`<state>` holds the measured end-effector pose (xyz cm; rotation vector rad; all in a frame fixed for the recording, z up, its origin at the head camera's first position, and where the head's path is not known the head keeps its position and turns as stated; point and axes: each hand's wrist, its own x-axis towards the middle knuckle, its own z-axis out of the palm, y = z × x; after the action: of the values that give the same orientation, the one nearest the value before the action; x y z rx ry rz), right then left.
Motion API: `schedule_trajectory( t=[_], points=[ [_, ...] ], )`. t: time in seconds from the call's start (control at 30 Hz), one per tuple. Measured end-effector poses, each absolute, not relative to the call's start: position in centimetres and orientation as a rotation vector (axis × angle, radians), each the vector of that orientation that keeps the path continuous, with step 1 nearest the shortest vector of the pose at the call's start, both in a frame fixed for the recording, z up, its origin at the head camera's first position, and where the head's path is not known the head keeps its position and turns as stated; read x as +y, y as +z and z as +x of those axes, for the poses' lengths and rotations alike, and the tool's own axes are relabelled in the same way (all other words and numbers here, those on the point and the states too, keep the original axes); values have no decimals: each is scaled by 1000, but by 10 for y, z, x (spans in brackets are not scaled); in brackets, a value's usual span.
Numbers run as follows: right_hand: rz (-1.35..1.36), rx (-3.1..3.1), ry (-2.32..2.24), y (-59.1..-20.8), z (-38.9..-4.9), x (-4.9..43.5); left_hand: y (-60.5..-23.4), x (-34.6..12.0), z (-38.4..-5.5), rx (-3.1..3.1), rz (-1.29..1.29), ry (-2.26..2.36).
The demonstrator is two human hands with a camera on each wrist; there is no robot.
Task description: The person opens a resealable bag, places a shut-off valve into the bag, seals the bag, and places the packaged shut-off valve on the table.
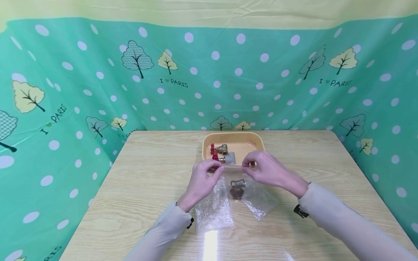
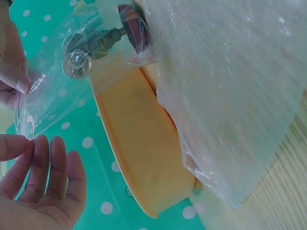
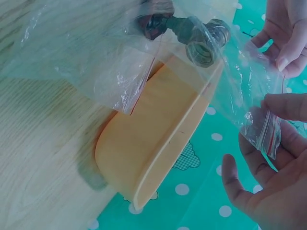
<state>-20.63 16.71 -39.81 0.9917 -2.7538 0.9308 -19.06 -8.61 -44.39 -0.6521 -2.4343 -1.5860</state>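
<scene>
My left hand (image 1: 200,182) pinches the left end of a clear zip bag's (image 1: 231,172) top edge between thumb and finger. At the other end of that edge, my right hand (image 1: 269,170) pinches with thumb and forefinger, its other fingers loosely bent. Inside the hanging bag is a brass valve (image 2: 93,48) with a dark red handwheel. The bag's red zip line shows by the fingertips in the right wrist view. Behind the hands stands a peach tray (image 1: 241,135), its front partly covered by them.
In the tray lie a brass valve (image 1: 223,149) and a grey-bodied valve (image 1: 230,158), both with red handles. On the wooden table (image 1: 147,174), one clear plastic bag (image 1: 213,214) lies left of the held bag and another (image 1: 261,204) right. A green dotted cloth (image 1: 202,83) hangs behind.
</scene>
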Motion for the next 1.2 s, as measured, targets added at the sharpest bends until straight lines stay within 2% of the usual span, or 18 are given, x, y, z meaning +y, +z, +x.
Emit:
schedule_trajectory(
  t=[1.2],
  points=[
    [970,-2758,1016,-402,-199,191,-444,-85,-190,-2429,-631,-1621]
  ],
)
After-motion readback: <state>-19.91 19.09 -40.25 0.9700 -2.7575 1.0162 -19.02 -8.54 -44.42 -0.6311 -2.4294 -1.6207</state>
